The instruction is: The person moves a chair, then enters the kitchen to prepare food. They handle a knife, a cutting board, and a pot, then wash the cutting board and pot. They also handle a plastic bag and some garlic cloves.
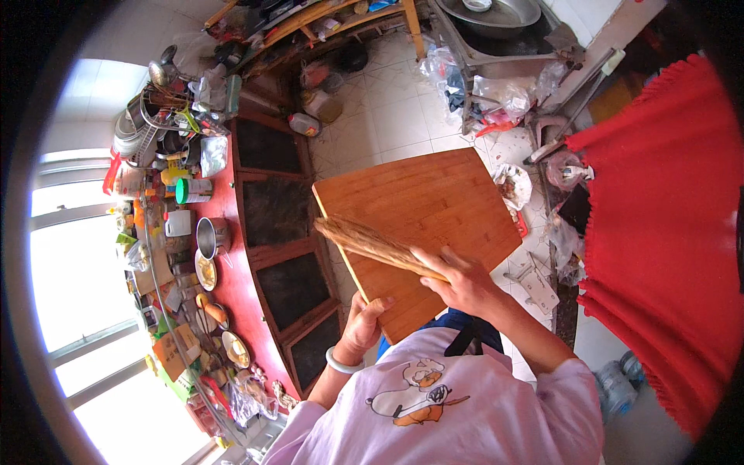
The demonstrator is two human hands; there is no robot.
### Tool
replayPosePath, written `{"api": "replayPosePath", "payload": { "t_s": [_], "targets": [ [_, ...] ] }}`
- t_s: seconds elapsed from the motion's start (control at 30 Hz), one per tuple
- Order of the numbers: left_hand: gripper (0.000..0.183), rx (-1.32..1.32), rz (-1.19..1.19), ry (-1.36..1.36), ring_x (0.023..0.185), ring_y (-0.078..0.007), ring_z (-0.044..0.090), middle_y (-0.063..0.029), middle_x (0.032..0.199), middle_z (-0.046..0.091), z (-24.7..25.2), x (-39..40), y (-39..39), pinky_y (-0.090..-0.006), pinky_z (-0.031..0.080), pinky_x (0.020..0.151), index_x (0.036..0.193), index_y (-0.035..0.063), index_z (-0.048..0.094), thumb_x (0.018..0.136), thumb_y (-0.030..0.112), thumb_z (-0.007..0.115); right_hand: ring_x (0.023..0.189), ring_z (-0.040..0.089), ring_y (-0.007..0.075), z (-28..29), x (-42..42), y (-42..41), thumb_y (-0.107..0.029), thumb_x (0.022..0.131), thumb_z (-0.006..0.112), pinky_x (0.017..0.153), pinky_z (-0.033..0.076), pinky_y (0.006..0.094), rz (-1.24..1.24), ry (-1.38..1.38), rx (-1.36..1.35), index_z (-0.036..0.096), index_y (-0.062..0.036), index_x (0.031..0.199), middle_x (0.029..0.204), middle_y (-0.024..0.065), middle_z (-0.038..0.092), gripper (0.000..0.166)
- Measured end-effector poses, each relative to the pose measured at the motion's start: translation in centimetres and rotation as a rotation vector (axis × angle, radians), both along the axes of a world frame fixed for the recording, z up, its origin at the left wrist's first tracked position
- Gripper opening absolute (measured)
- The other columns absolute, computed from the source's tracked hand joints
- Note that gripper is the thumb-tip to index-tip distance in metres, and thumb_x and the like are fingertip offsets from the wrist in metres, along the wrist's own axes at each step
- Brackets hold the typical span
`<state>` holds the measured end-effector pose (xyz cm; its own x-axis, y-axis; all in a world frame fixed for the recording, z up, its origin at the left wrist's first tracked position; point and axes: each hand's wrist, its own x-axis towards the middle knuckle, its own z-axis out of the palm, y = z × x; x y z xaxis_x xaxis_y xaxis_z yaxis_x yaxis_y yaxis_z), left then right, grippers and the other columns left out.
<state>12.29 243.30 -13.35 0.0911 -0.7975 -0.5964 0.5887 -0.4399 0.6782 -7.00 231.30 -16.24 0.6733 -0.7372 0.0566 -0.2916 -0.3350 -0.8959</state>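
Note:
A rectangular wooden board [418, 192], tilted in front of my body, is gripped at its near left edge by my left hand [366, 325], thumb on the top face. My left wrist wears a pale bangle. In my right hand [462, 282] is a brush of bundled plant fibres [378, 247], lying slantwise over the board, its frayed end at the board's left edge. Whether its bristles touch the face I cannot tell. The fingers under the board are hidden.
At the left runs a red counter [238, 285] with a metal pot [213, 237], plates of food [235, 349] and bottles. A metal basin [494, 14] stands top right, a small white stool [537, 288] on the tiled floor, and a red curtain [662, 232] hangs at the right.

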Motion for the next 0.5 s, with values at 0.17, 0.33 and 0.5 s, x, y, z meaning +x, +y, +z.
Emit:
{"api": "replayPosePath", "payload": {
  "t_s": [0.17,0.33,0.5],
  "targets": [
    [0.055,0.032,0.029,-0.004,0.113,-0.0254,0.055,-0.0129,0.124,0.057,1.3,-0.6,0.4,-0.0386,0.042,0.099,0.129,-0.0037,0.047,0.077,0.01,0.061,0.087,0.066,0.0334,-12.8,-4.0,-8.5,-0.015,0.084,0.06,0.071,0.052,0.043,-0.539,0.15,0.103,0.049,-0.0155,0.134,0.101,0.0173,0.067,0.052],
    [0.061,0.051,0.049,0.008,0.113,-0.0272,0.056,-0.0137,0.125,0.056,-1.3,-0.3,2.2,-0.0414,0.044,0.099,0.131,-0.0019,0.044,0.075,0.012,0.062,0.092,0.066,0.035,-15.2,-13.1,-9.7,-0.023,0.083,0.065,0.077,0.052,0.0422,-0.695,0.58,0.283,0.054,-0.0188,0.13,0.102,0.017,0.068,0.049],
    [0.053,0.059,0.093,0.018,0.109,-0.0241,0.057,-0.0109,0.118,0.059,-0.7,-0.3,1.4,-0.0377,0.044,0.096,0.126,-0.0025,0.049,0.075,0.009,0.06,0.115,0.059,0.0278,-3.2,-7.9,1.2,-0.018,0.082,0.069,0.1,0.044,0.0341,-0.054,0.075,0.221,0.052,-0.007,0.132,0.125,0.0165,0.059,0.054]
  ]
}}
